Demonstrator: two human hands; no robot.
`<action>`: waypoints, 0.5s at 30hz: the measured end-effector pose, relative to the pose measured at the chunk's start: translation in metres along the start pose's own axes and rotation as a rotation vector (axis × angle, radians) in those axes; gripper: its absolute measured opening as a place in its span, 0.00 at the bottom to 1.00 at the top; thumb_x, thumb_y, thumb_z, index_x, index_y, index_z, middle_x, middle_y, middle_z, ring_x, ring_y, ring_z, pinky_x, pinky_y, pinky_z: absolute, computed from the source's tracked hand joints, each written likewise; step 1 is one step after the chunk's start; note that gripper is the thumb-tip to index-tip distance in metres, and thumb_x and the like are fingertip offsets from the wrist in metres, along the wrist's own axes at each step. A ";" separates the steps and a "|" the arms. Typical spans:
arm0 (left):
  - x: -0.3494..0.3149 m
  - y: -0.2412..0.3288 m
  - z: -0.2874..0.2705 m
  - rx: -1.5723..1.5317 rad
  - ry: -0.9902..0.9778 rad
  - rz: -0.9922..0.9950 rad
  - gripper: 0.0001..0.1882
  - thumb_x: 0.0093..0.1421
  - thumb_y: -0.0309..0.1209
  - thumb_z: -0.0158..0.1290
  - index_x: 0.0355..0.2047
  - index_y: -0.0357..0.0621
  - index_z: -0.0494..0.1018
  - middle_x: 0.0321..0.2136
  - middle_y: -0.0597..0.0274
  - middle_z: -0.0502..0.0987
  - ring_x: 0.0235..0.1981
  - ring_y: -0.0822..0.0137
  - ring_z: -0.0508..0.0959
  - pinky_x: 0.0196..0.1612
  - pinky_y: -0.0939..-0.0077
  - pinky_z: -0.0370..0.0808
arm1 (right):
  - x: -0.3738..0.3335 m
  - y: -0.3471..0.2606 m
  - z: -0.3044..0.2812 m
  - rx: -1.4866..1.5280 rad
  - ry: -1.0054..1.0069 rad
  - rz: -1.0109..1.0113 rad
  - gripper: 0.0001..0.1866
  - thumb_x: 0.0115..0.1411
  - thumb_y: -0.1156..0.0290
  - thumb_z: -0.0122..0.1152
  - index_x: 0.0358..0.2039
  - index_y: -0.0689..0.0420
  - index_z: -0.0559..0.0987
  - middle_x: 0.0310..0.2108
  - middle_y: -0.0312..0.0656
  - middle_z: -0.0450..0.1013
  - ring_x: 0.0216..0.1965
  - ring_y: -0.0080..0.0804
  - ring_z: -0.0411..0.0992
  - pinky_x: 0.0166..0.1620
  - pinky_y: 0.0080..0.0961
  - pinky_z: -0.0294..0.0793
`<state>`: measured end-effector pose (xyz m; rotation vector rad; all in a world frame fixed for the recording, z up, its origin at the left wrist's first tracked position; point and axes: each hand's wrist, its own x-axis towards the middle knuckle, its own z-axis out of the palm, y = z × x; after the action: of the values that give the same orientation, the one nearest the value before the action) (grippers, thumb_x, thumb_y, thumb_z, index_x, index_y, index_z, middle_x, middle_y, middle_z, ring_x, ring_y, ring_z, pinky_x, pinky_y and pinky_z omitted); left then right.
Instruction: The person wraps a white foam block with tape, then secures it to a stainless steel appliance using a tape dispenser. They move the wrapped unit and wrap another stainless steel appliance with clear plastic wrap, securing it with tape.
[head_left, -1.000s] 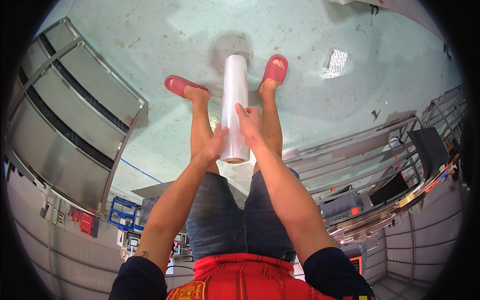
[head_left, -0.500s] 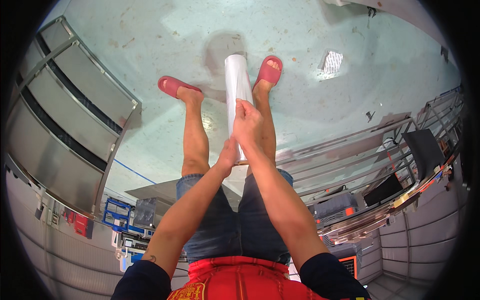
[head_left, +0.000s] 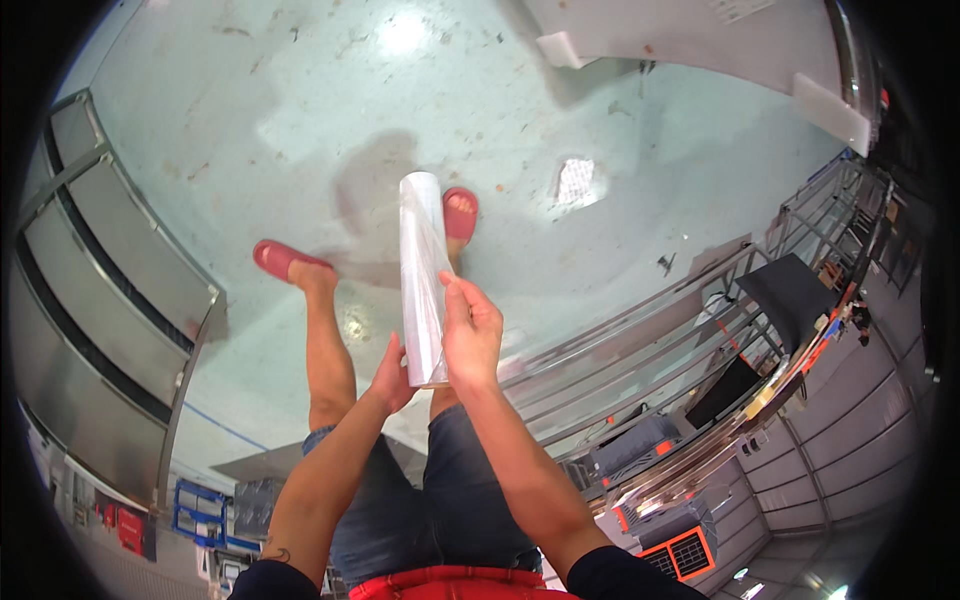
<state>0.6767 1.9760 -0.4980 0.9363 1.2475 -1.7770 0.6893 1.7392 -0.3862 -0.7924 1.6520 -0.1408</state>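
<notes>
Film roll (head_left: 420, 260), near end in half-curled left hand (head_left: 390, 380), right side in pinched right hand (head_left: 473, 338)

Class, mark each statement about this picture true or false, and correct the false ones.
1. The right hand is at the right side of a shiny, whitish, cylindrical roll of plastic film. True.
2. Only one hand is at the roll. False: the left hand is at its near end too.
3. The person wears tall green boots. False: they are red, open-toed slippers.
4. Blue denim shorts cover the person's thighs. True.
5. A flat, whitish, patterned sheet lies on the pale green, smooth floor, left of both slippers. False: it lies to their right.
</notes>
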 end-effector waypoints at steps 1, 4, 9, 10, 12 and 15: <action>0.002 0.006 0.002 0.060 0.015 -0.004 0.51 0.71 0.75 0.38 0.75 0.44 0.60 0.73 0.48 0.64 0.68 0.50 0.72 0.76 0.50 0.62 | -0.001 -0.008 -0.005 0.013 0.001 0.009 0.18 0.79 0.65 0.55 0.58 0.62 0.84 0.28 0.26 0.71 0.26 0.11 0.62 0.31 0.16 0.62; 0.013 0.034 0.004 0.185 -0.002 -0.045 0.53 0.70 0.77 0.37 0.74 0.44 0.62 0.73 0.48 0.65 0.68 0.49 0.72 0.73 0.52 0.64 | -0.002 -0.036 -0.014 0.065 -0.022 -0.020 0.17 0.80 0.66 0.54 0.58 0.61 0.84 0.22 0.21 0.61 0.21 0.10 0.54 0.25 0.17 0.53; 0.066 0.060 0.033 0.244 0.062 0.019 0.54 0.67 0.79 0.38 0.75 0.47 0.62 0.69 0.52 0.69 0.63 0.50 0.74 0.71 0.51 0.68 | -0.015 -0.084 -0.032 0.318 -0.093 0.092 0.17 0.81 0.66 0.53 0.61 0.60 0.80 0.21 0.20 0.56 0.20 0.10 0.52 0.24 0.18 0.50; 0.077 0.061 0.043 0.191 0.011 0.015 0.53 0.67 0.79 0.39 0.75 0.48 0.61 0.68 0.52 0.69 0.62 0.49 0.75 0.70 0.50 0.69 | -0.022 -0.092 -0.034 0.381 -0.098 0.103 0.17 0.81 0.65 0.53 0.61 0.60 0.80 0.21 0.21 0.56 0.20 0.10 0.52 0.24 0.18 0.50; 0.101 0.063 0.078 0.075 -0.099 -0.022 0.52 0.67 0.78 0.42 0.74 0.50 0.61 0.66 0.53 0.70 0.60 0.48 0.75 0.70 0.47 0.69 | -0.036 -0.109 -0.037 0.448 -0.108 0.136 0.17 0.81 0.64 0.53 0.61 0.59 0.80 0.22 0.21 0.56 0.21 0.11 0.53 0.24 0.17 0.51; 0.118 0.067 0.142 0.099 -0.304 0.057 0.48 0.70 0.73 0.43 0.75 0.51 0.61 0.67 0.53 0.69 0.60 0.48 0.76 0.69 0.47 0.71 | -0.051 -0.137 -0.042 0.382 -0.191 0.161 0.16 0.81 0.65 0.53 0.63 0.56 0.79 0.23 0.23 0.57 0.22 0.11 0.54 0.26 0.17 0.53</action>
<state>0.6635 1.8048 -0.5925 0.7148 0.9399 -1.8673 0.7102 1.6505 -0.2641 -0.3695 1.4419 -0.2509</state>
